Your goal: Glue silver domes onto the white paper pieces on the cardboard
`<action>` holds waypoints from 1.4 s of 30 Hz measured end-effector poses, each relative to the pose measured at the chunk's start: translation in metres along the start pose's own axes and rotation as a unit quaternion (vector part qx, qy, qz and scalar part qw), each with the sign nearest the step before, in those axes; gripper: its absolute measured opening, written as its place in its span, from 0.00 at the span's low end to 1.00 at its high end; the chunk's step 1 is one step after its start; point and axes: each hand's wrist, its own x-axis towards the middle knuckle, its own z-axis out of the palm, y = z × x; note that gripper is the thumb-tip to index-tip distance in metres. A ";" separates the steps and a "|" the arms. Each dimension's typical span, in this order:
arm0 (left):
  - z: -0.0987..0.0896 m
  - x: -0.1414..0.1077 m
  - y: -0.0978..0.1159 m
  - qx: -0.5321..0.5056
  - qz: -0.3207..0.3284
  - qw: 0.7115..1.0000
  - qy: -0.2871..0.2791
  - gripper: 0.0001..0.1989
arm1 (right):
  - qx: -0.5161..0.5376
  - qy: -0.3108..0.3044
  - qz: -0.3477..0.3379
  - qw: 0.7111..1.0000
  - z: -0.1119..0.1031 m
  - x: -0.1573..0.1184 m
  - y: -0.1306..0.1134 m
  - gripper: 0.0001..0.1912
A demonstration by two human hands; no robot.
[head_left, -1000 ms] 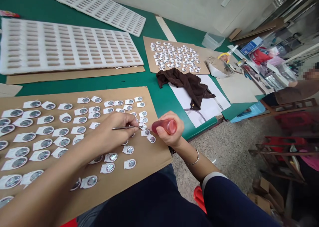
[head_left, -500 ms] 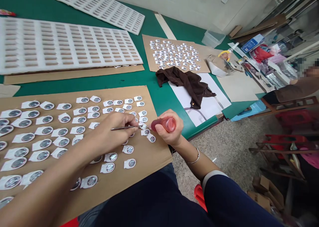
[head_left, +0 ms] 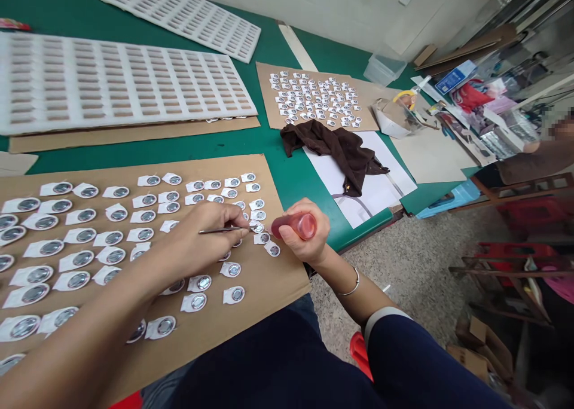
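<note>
My left hand (head_left: 219, 226) is closed on slim metal tweezers (head_left: 213, 231). Their tip points right, at a small round silver piece on a white tab (head_left: 256, 228). From the right, my right hand (head_left: 309, 235) wraps round a squeeze bottle of red liquid (head_left: 298, 223), tilted so that its nozzle end meets that same piece. Whether the nozzle touches it I cannot tell. Rows of similar silver pieces with white tabs (head_left: 81, 235) lie on a brown cardboard sheet (head_left: 269, 283) under my hands; my left hand and forearm hide some of them.
Behind the cardboard lie white slotted foam trays (head_left: 121, 86) on a green table (head_left: 291, 182). A second board with silver pieces (head_left: 368, 119), a brown cloth (head_left: 332, 149) on white paper, and a clear plastic box (head_left: 384, 68) are farther right. Another person's arm (head_left: 524, 164) shows at the far right.
</note>
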 end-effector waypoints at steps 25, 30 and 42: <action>0.000 -0.001 0.001 -0.010 -0.006 1.000 -0.008 0.10 | 0.024 -0.004 0.013 1.000 0.000 -0.001 -0.001 0.12; 0.000 -0.001 -0.001 -0.015 -0.002 1.000 -0.002 0.09 | 0.031 -0.011 0.012 0.999 0.001 -0.001 0.000 0.12; 0.000 0.000 -0.002 0.004 -0.010 1.000 0.003 0.09 | 0.033 -0.005 0.016 0.999 0.001 0.000 -0.002 0.11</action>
